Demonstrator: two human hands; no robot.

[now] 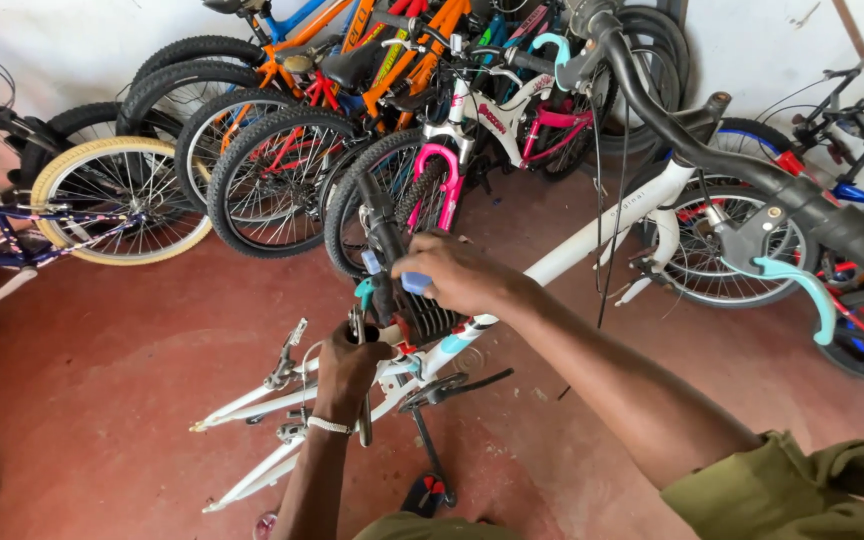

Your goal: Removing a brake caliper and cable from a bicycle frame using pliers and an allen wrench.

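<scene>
At frame centre: white bike frame worked on with both hands over the red floor.
Frame is laid diagonally, from near left up to the black handlebar at far right. Right hand is closed over the black seat post, a small blue part pinched at the fingertips. Left hand is wrapped around a metal tool just below the clamp, a bracelet worn at the wrist. A kickstand is seen under the frame. A teal brake lever hangs at right. A row of parked bikes is stacked along the far wall, a cream-tyred wheel at far left.
</scene>
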